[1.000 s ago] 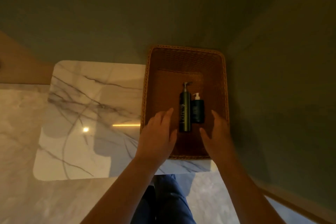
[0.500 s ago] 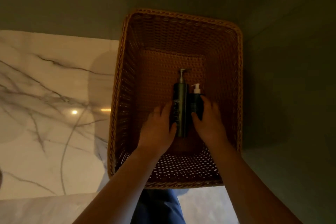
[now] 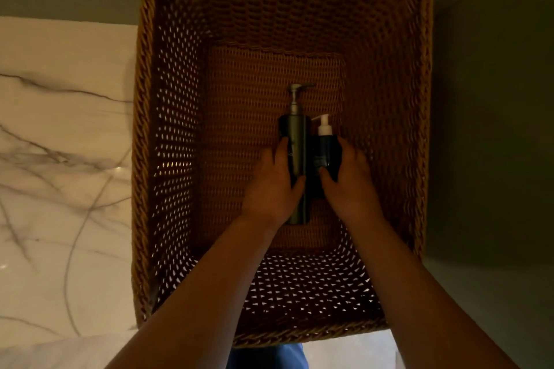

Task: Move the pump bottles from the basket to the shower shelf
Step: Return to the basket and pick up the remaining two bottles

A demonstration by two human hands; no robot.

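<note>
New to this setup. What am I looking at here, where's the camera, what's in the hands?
There is no machine: these are a person's two bare hands, filmed by one wide-angle camera worn on the head, looking down. Below is a woven basket standing beside a marble surface. Two pump bottles lie side by side on its bottom. The left hand closes around the tall grey bottle; the right hand closes around the short dark bottle with the white pump. Neither looks lifted yet.
</note>
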